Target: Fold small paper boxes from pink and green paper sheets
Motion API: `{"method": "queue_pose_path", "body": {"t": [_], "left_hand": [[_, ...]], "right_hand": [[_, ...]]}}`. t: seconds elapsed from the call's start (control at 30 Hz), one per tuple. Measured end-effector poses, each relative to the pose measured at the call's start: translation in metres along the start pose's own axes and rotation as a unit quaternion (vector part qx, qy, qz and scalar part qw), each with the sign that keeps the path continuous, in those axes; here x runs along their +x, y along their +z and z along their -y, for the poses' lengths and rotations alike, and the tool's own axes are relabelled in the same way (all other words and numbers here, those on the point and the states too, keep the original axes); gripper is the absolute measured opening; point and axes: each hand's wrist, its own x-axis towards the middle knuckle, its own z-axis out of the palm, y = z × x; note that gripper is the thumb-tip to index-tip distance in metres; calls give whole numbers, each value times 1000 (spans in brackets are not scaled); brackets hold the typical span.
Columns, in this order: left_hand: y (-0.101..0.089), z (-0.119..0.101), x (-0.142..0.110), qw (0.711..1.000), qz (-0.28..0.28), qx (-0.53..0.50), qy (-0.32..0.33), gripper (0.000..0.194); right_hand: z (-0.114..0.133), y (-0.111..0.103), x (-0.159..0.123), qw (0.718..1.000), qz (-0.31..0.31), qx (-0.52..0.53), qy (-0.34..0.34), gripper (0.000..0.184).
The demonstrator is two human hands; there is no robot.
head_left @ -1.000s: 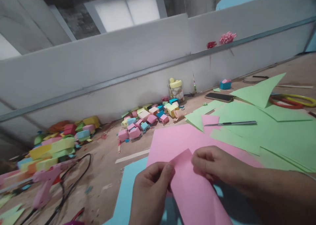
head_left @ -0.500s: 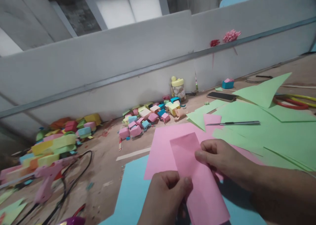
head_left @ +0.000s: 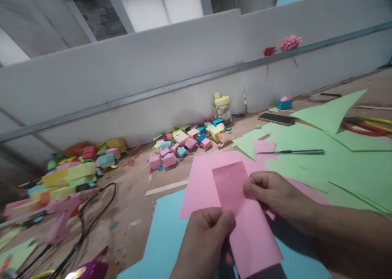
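Pinching opposite edges, left hand (head_left: 203,240) and right hand (head_left: 275,193) hold a bent, rectangular pink paper strip (head_left: 252,234); shifting it likely needs even grip.

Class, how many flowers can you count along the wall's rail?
2: a red flower and, right of it, a larger pink flower, both at the rail.

No readable text, label, brand, number or sign shows anywhere. The jar (head_left: 223,109) at the table's (head_left: 128,209) far edge has markings on its side, too small and blurred to make out. The phone (head_left: 276,119), also toward the far edge, shows a dark face with no legible characters on it.
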Motion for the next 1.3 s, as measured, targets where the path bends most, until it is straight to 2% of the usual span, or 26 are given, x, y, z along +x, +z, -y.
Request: {"method": "queue_pose_path", "body": {"t": [0.17, 0.3, 0.5, 0.6, 0.73, 0.93, 1.03, 1.17, 1.3], "left_hand": [[-4, 0, 3, 1000, -22, 1, -1, 40], [-5, -3, 3, 1000, -16, -8, 0, 39], [-3, -10, -1, 1000, 7, -13, -6, 40], [0, -13, -2, 999, 39, -13, -11, 31], [2, -12, -2, 994, 91, -8, -57, 17], [0, -9, 0, 995, 74, -31, -55, 20], [-1, -8, 3, 997, 59, -34, -46, 22], [-4, -8, 6, 998, 40, -37, -33, 24], [-5, -8, 6, 999, 22, -38, -20, 22]], "right_hand": [[0, 2, -5, 997, 45, -55, -3, 28], [-2, 2, -6, 997, 35, -65, 4, 21], [-2, 0, -3, 996, 17, -81, -35, 19], [-1, -1, -1, 994, -8, -97, -55, 20], [-1, -3, 1, 992, -21, -106, -64, 21], [-3, 0, -1, 996, 7, -79, -40, 33], [-5, 2, -2, 994, 21, -103, -40, 28], [-3, 3, -3, 991, 39, -126, -4, 23], [2, 0, -3, 991, 51, -122, -26, 24]]}}
